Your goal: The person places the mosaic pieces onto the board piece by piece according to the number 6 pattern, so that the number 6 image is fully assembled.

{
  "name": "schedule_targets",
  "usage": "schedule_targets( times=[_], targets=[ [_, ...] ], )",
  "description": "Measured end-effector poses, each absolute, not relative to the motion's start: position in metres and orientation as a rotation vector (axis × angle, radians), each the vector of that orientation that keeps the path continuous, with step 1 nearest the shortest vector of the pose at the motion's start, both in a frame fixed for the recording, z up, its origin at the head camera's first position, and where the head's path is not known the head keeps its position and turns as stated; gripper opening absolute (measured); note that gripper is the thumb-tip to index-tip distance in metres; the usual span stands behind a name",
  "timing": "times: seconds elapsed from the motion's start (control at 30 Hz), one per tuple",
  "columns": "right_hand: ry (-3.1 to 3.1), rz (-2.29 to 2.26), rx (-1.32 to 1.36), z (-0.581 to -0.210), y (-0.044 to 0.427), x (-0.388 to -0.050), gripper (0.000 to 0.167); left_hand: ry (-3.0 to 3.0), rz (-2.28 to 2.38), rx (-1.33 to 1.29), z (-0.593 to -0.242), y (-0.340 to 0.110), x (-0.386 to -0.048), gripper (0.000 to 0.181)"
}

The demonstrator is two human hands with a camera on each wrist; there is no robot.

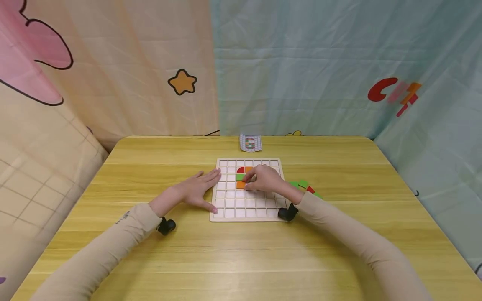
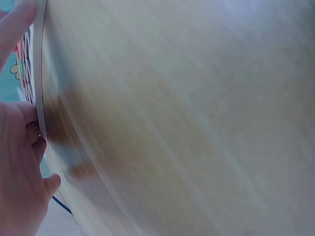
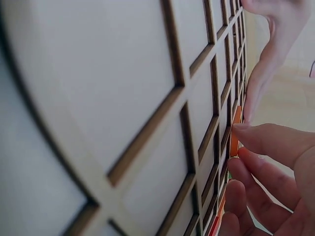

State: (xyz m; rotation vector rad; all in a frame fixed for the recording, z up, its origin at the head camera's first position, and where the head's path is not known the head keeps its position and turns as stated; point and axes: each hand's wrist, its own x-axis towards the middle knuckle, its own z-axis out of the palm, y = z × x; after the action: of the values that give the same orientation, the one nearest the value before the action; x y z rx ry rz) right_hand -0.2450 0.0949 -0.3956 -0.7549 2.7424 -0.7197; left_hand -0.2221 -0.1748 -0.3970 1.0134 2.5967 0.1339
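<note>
In the head view, a gridded board lay on the counter, its thin raised ribs dividing it into square cells with pale floors. In the third column from the left, just below the top row, one cell held a red piece with a rounded corner. The cell to its right held an orange tile, partly covered by fingers. Directly under the red piece came a cell with a green piece, and under that one with an orange piece. The right hand pinched at this last piece's right side. The left hand was spread, its fingertips and thumb touching the board's left edge. Loose green and red pieces lay on the counter just right of the board, near the right wrist. A card with a printed coloured figure lay beyond the board.

In the left wrist view, the left hand was at the board's edge; the cells and their coloured contents appeared only as a narrow, blurred strip.

In the right wrist view, thumb and forefinger closed on the orange piece at its cell; whether it sat flush could not be told.
</note>
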Motion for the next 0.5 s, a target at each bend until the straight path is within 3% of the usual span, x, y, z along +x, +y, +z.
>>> schedule_targets(
  times=[0.5],
  targets=[
    [2.738,-0.694,-0.769,-0.3911,0.0919,-0.2430,0.017,2.599,0.132,1.033,-0.3959,-0.1751,-0.2216,0.118]
  ],
)
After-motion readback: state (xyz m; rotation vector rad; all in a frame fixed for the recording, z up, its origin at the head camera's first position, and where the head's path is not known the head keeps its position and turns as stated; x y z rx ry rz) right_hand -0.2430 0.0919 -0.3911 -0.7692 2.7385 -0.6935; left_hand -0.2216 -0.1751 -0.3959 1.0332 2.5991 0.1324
